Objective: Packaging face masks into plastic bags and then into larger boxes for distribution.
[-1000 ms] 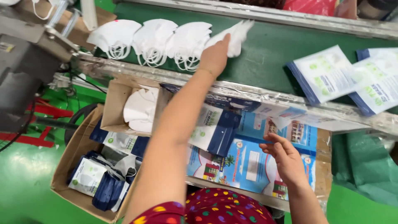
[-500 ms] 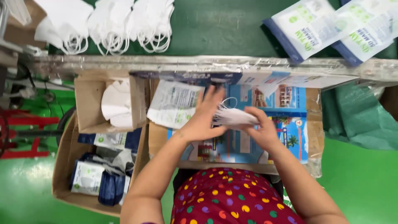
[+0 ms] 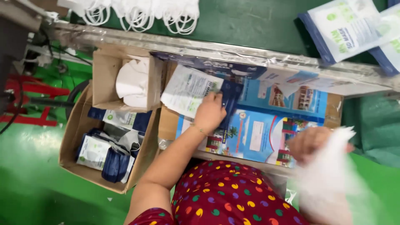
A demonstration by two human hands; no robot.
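Glossy green floor [image 3: 29,187] under foil-wrapped rail [image 3: 216,50]

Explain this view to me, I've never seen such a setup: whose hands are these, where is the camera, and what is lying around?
The camera sits on the person's head and looks down. There is no machine arm, only bare hands. The left hand rests on a flat pouch lying over a printed blue sheet. The right hand holds a blurred white mask. On the green belt above lie more white masks and filled pouches. A small box holds masks; the larger carton holds pouches.
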